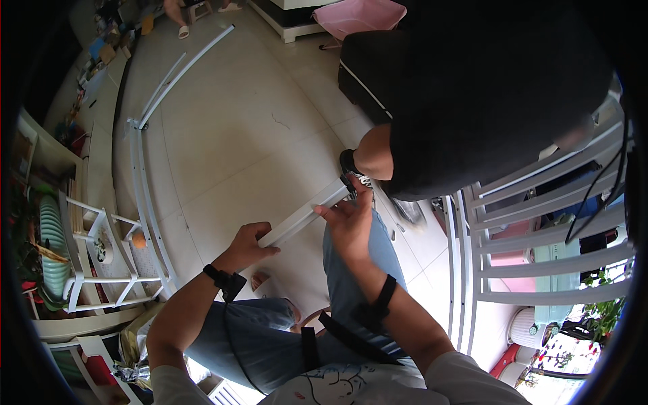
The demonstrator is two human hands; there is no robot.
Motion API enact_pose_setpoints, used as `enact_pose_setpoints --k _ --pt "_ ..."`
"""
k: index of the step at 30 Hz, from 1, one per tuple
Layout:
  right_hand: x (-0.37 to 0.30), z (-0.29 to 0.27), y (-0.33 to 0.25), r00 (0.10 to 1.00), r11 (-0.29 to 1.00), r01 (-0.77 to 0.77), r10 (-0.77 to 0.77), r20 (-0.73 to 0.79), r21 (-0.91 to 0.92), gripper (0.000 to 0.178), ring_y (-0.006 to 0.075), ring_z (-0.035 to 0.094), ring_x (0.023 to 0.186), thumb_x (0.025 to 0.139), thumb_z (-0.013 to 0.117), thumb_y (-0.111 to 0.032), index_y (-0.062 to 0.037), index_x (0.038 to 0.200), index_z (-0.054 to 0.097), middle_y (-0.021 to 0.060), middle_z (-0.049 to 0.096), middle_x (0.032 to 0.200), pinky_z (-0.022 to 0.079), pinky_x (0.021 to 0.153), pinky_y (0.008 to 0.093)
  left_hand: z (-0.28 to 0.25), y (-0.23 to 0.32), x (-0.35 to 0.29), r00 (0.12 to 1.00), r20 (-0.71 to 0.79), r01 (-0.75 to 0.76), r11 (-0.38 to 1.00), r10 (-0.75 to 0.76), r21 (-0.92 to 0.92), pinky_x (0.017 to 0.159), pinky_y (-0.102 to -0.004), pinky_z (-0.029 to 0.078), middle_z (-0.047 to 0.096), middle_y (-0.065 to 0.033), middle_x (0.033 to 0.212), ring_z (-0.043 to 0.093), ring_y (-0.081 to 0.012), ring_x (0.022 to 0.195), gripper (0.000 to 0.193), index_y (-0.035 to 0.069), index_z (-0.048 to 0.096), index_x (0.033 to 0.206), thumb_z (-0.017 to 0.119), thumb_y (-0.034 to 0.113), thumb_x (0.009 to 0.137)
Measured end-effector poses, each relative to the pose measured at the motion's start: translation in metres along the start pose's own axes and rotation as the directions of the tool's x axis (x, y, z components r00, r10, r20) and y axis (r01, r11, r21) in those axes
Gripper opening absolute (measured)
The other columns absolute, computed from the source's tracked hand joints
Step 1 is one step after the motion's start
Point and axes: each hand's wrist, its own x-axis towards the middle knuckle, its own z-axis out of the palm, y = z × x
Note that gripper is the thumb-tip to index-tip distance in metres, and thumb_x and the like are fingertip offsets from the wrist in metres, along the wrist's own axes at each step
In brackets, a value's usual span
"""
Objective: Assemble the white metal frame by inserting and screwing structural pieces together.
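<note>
A white metal bar (295, 223) with a dark cap at its far end lies slantwise across both of my hands, above my lap. My left hand (246, 248) is closed on the bar's near end, its thumb along the side. Nearer the capped end, my right hand (351, 226) grips the same bar, thumb on one side and fingers partly hidden behind it. Close beyond the cap are the bare leg (375, 154) and dark shoe (348, 162) of another person in black clothing (486, 101).
A white slatted frame (540, 272) stands at the right, behind the person. Long white tubes (185, 81) stretch over the tiled floor (229, 135) at the far left. A small white rack (111, 280) is at the left. Farther off are a pink folding seat (360, 17) and someone's feet (183, 32).
</note>
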Motion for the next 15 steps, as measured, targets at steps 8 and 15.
enact_pose_setpoints --k 8,15 --pt "0.004 -0.004 0.007 0.998 0.997 -0.055 0.055 -0.005 -0.054 0.065 0.0227 0.07 0.098 0.08 0.075 0.008 0.0002 0.132 0.037 0.017 0.055 0.13 0.057 0.084 0.0289 0.0 -0.014 0.007 1.0 0.022 -0.003 0.996 0.005 -0.094 0.073 -0.0286 0.048 0.063 -0.0018 0.082 0.059 -0.0115 0.078 0.029 0.003 0.063 0.093 0.083 0.006 0.072" --pt "0.007 -0.01 -0.002 1.0 0.985 0.008 -0.009 -0.006 -0.17 0.049 0.0175 0.07 0.089 0.086 0.065 0.01 0.0008 0.128 0.041 0.0137 0.054 0.133 0.056 0.082 0.0274 -0.003 -0.008 0.008 1.0 0.03 -0.001 1.0 0.0 0.02 0.074 -0.0283 0.049 0.065 -0.0045 0.08 0.061 -0.0118 0.077 0.027 0.001 0.065 0.092 0.082 0.009 0.071"
